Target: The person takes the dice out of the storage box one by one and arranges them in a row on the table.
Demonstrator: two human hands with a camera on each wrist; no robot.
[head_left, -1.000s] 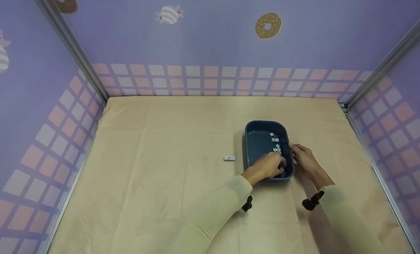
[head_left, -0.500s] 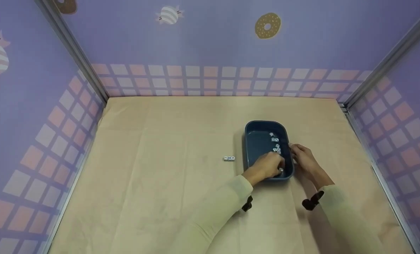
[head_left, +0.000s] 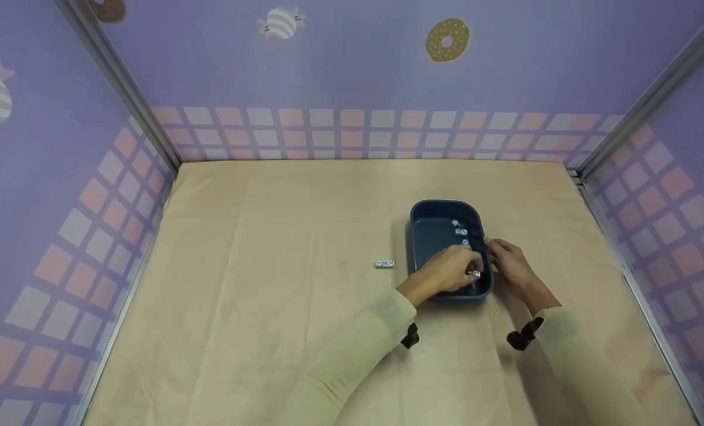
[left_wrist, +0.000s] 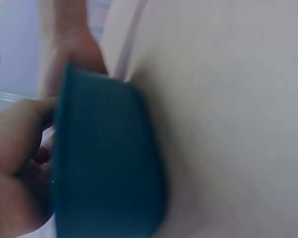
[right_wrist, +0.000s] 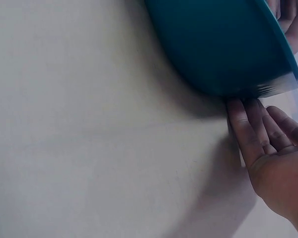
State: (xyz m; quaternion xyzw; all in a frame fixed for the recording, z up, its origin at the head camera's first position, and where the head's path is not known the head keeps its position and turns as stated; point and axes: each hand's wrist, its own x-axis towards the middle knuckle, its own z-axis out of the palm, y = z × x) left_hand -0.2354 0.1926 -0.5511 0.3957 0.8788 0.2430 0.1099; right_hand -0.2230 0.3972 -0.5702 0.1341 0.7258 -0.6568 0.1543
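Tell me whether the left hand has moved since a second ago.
Yes: against the blue box, which stayed put, the left hand shifted slightly toward the box's far end.

I have the left forearm (head_left: pixel 352 349) slanting forward and to the right, the left hand (head_left: pixel 451 267) back-up, its fingers (head_left: pixel 475 259) curled in a pinch. My right forearm (head_left: pixel 583 361) angles forward and inward, the right hand (head_left: pixel 510 267) beside the left, its fingers (right_wrist: pixel 244 130) nearly straight.

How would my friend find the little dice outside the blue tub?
Look for the blue tub on the beige cloth. Left of it lies a short straight row of white dice. Unlike the scattered dice inside the tub, these sit on the cloth.
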